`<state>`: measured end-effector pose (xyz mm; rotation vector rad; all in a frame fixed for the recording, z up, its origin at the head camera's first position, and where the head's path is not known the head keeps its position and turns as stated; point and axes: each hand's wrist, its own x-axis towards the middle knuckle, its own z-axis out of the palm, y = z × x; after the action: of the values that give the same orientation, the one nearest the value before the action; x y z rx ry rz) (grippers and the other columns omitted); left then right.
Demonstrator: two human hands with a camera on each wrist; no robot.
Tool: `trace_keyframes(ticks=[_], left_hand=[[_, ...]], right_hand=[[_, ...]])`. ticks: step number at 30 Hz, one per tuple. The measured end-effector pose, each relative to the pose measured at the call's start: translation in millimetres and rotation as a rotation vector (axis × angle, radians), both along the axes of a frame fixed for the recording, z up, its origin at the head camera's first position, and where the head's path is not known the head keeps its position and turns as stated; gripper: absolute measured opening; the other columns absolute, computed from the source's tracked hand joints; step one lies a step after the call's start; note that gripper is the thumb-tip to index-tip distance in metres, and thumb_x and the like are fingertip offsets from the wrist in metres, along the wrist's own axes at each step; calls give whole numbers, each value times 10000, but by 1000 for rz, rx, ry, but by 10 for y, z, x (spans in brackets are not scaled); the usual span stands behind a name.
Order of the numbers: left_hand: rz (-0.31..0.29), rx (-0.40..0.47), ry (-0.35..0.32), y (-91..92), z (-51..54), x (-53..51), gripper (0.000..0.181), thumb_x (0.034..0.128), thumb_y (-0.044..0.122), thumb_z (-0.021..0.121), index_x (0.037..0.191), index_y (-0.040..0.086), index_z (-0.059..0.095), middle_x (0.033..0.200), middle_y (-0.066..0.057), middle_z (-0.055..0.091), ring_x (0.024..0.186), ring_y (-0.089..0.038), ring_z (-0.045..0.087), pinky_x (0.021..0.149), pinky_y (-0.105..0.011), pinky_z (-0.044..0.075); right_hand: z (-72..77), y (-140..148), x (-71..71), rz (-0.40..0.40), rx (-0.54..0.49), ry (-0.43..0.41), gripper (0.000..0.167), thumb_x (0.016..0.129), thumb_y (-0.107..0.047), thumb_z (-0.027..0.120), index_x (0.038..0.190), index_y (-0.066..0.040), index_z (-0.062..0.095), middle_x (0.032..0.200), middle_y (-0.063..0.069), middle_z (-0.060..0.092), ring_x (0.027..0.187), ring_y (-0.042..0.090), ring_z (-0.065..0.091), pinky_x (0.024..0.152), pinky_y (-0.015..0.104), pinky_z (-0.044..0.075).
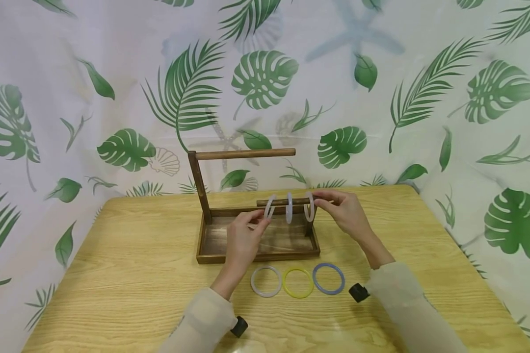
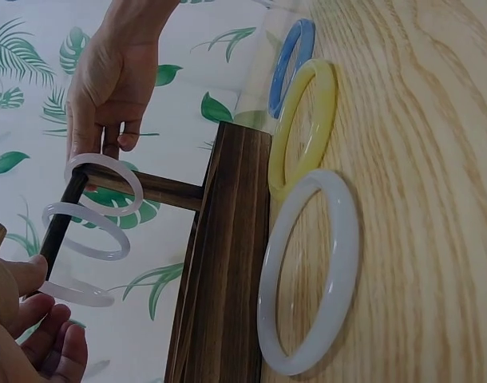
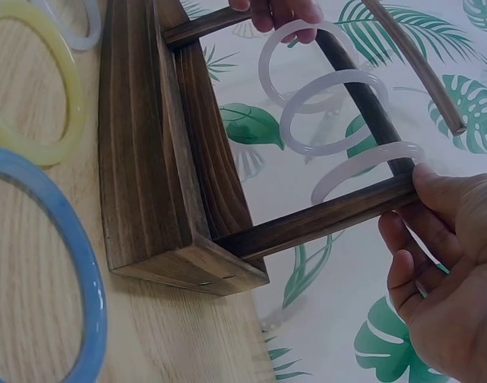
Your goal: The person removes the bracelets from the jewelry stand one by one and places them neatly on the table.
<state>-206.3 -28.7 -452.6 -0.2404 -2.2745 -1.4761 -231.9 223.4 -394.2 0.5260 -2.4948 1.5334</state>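
Ring (image 2: 82,294) sits pinched at the tip of left grip (image 1: 244,238); right grip (image 1: 346,214) clasps stand (image 1: 287,256).

Wears cream sleeves (image 1: 203,321), faintly marked in blue, with a small, blocky black wrist camera (image 1: 359,292) beside each cuff (image 1: 383,275).

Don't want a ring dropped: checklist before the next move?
1. Right hand on the post: ok, gripping its top.
2. Outer ring around the lower bar: ok.
3. Left hand free for another ring: not ok, pinching that one.
4. Middle ring and inner ring apart: ok.
5. White ring, yellow ring, blue ring flat on table: ok.
6. Right hand's hold firm: cannot tell.
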Motion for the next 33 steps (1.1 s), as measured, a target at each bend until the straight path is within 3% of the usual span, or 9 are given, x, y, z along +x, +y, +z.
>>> trace_keyframes(ticks=[10,16,24,33], left_hand=[[-8,16,7,41,16,-14,250,927,174,797,1100,-6,783,968,-99,735,806,-232,710,630,-297,585],[-5,19,19,67,14,-17,240,936,166,783,1086,-22,781,966,-106,737,808,-239,707,672,-312,600],[12,27,48,82,4,-6,206,931,139,783,1063,-20,787,953,-111,743,822,-247,712,680,-319,603],[44,41,29,77,14,-1,151,930,103,783,1033,-8,798,923,-92,746,800,-226,704,651,-293,590]], right_hand=[[-12,1,-8,10,-6,15,257,1018,-36,651,1231,98,704,1183,250,716,987,186,668,746,197,522],[-15,5,-6,2,5,15,255,1018,-29,649,1231,100,703,1186,250,715,987,192,670,755,261,544],[-300,110,-205,-3,-20,19,261,1023,-62,655,1253,48,715,1205,211,720,982,93,650,752,171,508],[-335,133,-223,7,-32,27,267,1025,-141,676,1245,-5,739,1193,163,736,974,57,648,745,195,512]])
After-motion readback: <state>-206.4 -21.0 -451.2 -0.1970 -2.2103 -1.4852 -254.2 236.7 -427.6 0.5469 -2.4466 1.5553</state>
